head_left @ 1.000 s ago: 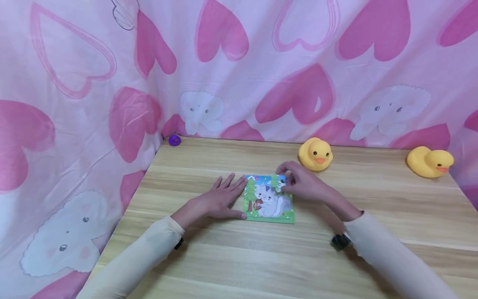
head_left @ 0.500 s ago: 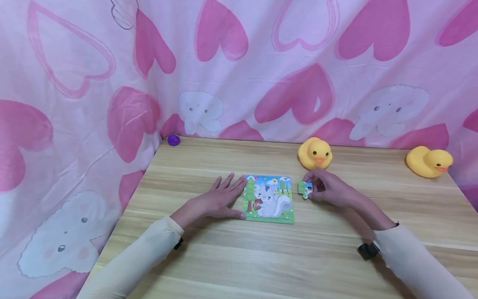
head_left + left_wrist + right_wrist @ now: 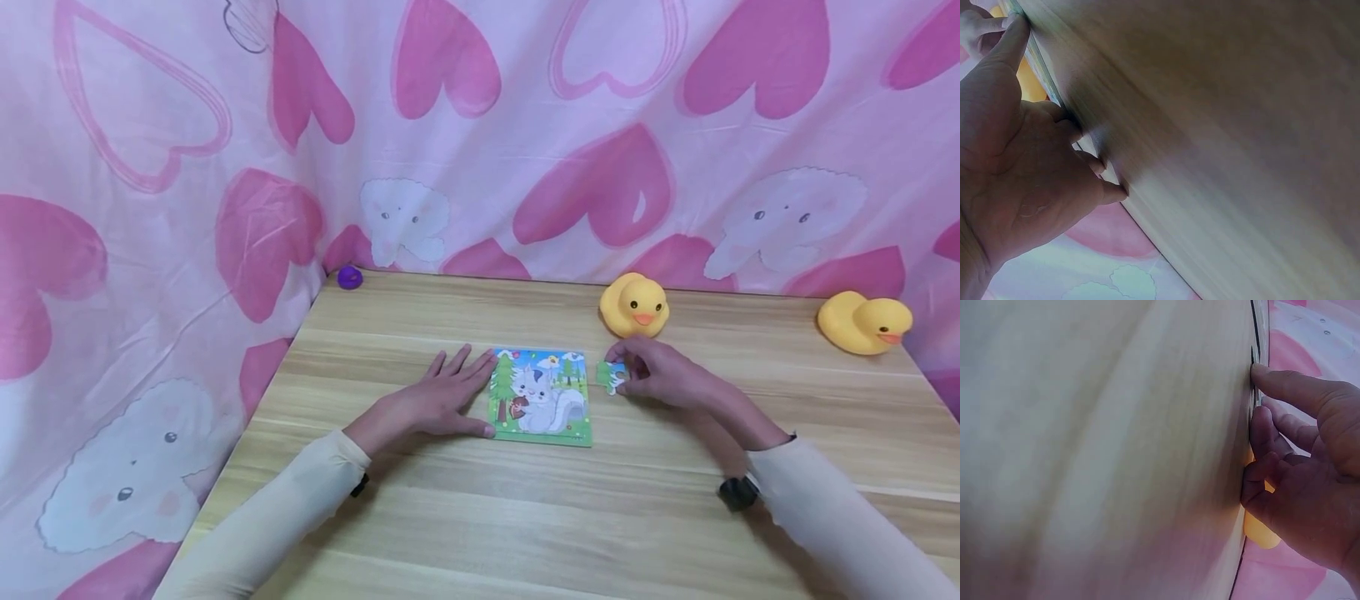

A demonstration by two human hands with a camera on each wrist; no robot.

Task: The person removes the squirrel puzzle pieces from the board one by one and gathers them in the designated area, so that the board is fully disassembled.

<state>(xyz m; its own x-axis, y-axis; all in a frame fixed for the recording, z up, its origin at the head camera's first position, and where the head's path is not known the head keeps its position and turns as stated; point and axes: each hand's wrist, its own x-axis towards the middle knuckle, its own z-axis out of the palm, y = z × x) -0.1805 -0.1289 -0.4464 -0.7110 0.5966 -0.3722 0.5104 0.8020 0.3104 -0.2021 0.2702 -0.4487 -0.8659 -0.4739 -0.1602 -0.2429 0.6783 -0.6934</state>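
Note:
In the head view a square picture puzzle board, printed with a grey squirrel, an acorn and green trees, lies flat on the wooden table. My left hand rests with spread fingers on the table, index fingertip and thumb tip at the board's left edge. To the right of the board, my right hand pinches a small jigsaw piece with a green and white print between thumb and fingers, close over the table. The hand covers the piece's right side. Seen from the right wrist, the other fingers curl against the tabletop.
Just behind my right hand sits a yellow rubber duck, with a second yellow duck near the table's right end. A small purple toy stands at the back left corner. A pink heart-print curtain borders the table's back and left.
My right hand has carried the jigsaw piece from over the board's upper right corner to the right, then held it nearly still. The left hand stays in place.

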